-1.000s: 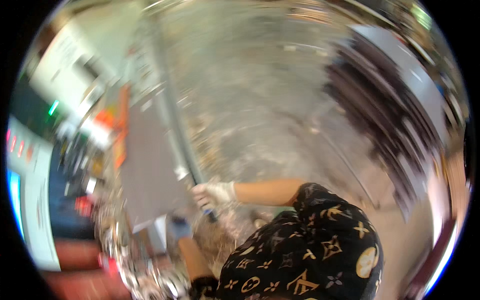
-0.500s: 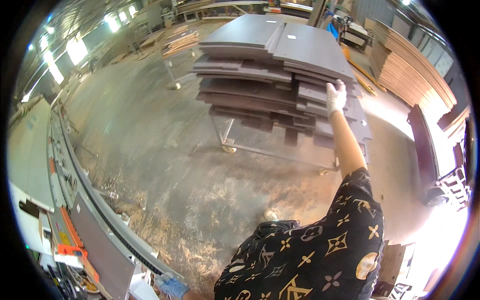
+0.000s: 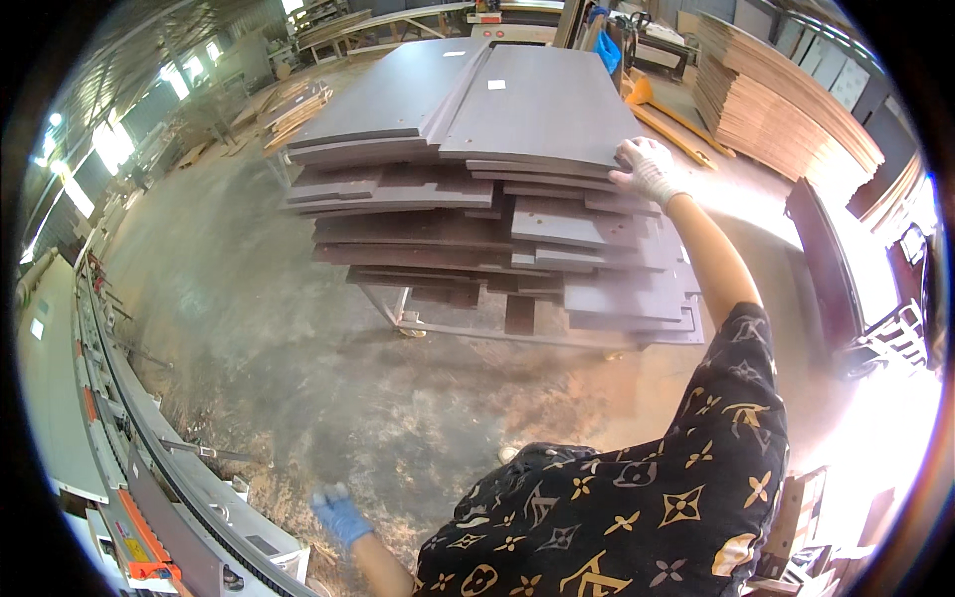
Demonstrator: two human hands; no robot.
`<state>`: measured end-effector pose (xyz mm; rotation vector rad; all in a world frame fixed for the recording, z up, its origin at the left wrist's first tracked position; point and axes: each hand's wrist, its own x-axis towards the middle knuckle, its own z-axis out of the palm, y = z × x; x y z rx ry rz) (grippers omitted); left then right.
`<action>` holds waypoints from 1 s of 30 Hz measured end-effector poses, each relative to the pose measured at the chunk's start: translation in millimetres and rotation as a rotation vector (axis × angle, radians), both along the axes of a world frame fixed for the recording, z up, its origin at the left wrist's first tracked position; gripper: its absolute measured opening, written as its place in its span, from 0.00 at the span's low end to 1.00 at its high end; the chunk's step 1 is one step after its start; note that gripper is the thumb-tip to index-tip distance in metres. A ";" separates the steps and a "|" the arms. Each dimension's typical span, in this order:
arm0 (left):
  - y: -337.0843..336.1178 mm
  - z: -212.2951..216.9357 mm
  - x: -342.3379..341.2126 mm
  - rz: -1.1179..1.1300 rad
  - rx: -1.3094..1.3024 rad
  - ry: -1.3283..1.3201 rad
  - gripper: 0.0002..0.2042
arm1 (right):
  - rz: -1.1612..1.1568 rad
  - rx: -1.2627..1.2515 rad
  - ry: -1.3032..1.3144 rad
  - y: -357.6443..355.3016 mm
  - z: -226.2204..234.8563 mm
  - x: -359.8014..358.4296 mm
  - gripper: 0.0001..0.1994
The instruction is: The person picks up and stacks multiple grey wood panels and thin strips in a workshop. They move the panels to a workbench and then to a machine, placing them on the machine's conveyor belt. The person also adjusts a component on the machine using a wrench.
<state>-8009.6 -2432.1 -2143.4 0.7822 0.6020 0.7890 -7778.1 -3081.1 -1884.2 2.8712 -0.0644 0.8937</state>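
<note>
A tall, uneven stack of grey-brown boards [image 3: 418, 189] stands on a wheeled metal cart [image 3: 477, 335] ahead of me. Two large flat panels lie on top, each with a small white label. My right hand [image 3: 652, 171], in a whitish glove, is at the near right corner of the right-hand top panel [image 3: 557, 104]. Its fingers bend over the edge with the thumb lower down, closed on that corner. Low at the left, my left hand [image 3: 341, 514] wears a blue glove with pale fingertips. It hangs over the floor, slightly blurred, fingers stretched out and holding nothing.
A long machine rail [image 3: 184, 478] runs along my left. Sawdust lies on the concrete floor [image 3: 378, 438]. Beyond the stack are a yellow pallet jack [image 3: 676, 129] and a high pile of tan sheets [image 3: 786, 109]. A dark panel [image 3: 824, 254] leans at the right.
The view has turned right, and the stack appears nearer and further left. My right hand has come from the stack's side to the top panel's corner. My left hand has left the machine's edge.
</note>
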 end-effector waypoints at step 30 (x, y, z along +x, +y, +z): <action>-131.9 175.7 -13.8 -1.099 0.085 0.088 0.29 | 0.502 2.657 -0.061 60.4 -72.4 -120.7 0.11</action>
